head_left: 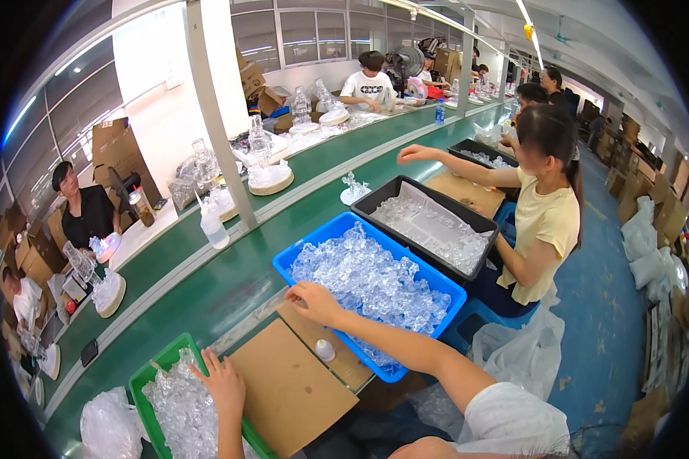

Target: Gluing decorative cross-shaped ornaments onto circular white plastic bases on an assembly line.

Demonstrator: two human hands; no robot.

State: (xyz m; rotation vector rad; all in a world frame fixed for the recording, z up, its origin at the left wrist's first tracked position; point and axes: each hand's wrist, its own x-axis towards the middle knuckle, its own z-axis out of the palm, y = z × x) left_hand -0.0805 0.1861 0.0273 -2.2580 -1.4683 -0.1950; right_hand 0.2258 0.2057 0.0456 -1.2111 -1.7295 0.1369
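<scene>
Spillage judged likeliest at the heaped blue rectangular plastic bin [457, 294]. Clear plastic pieces [360, 264] could be swept out if my forearm drags; my right hand [314, 304] hovers by its left rim, fingers loosely curled, grip unclear. Left hand [226, 384] spread, seemingly empty, at the green plastic bin [182, 340] left of it. Small white bottle [325, 351], beside it, could topple if bumped.

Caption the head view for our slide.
Left hand at green bin, right hand by blue bin, clear pieces in both.
</scene>
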